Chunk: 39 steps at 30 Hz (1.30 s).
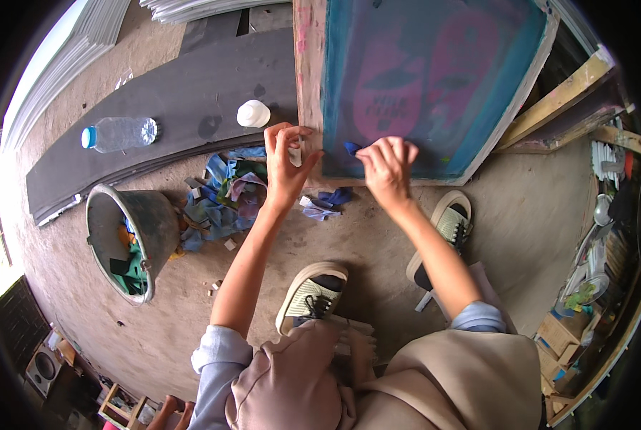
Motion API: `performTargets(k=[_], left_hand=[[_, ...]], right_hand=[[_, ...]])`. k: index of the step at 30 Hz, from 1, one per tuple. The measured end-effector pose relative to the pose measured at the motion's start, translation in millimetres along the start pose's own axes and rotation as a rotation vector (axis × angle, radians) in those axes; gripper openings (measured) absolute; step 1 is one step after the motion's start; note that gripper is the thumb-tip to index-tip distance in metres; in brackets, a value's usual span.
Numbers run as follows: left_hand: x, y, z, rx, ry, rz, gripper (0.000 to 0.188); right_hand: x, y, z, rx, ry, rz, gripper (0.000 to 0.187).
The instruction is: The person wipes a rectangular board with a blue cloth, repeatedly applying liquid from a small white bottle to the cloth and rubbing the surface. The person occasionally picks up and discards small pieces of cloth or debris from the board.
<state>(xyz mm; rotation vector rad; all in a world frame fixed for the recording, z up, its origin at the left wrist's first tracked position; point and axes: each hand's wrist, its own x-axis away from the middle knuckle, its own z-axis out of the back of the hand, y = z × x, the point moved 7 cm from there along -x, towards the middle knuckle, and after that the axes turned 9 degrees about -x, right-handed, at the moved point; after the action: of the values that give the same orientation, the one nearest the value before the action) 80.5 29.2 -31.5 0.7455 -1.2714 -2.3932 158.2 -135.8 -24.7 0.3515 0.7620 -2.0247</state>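
A silkscreen frame (310, 86) with a pale wooden border stands in front of me, its blue mesh (442, 143) bearing pinkish printed shapes. My left hand (283, 168) is closed on the lower left edge of that frame, fingers curled and thumb across the wood. Under those fingers a small white piece (295, 155) shows; I cannot tell what it is. Against the lower part of the mesh, my right hand (389, 170) pinches a small blue cloth (351, 147), most of it hidden in the fingers.
Left of the frame, a dark board (184, 93) carries a plastic bottle (123, 135) and a white container (253, 113). Rags (224, 197) lie on the floor beside a tipped bucket (164, 222). Wooden beams (557, 100) lean at right; cardboard boxes (558, 337) stand lower right.
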Motion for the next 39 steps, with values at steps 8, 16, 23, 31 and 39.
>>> performTargets(k=[8,16,23,31,39], left_hand=[[0.6,-2.8,5.5,-0.015,0.007,0.009,0.052],[3.1,-6.5,4.2,-0.031,-0.015,0.01,0.052],[2.5,-6.3,2.4,-0.038,-0.025,0.014,0.052],[1.7,-4.3,4.4,-0.027,-0.01,0.013,0.051],[2.3,-7.7,2.6,-0.062,-0.048,0.013,0.054]], right_hand=[[-4.1,-0.4,8.4,0.061,0.016,-0.103,0.013],[-5.9,19.5,30.4,0.126,0.092,-0.167,0.014],[0.5,11.2,11.6,0.043,-0.029,0.026,0.012],[15.4,24.8,16.1,0.087,-0.133,0.157,0.008],[16.9,29.1,28.2,0.086,-0.268,0.363,0.009]])
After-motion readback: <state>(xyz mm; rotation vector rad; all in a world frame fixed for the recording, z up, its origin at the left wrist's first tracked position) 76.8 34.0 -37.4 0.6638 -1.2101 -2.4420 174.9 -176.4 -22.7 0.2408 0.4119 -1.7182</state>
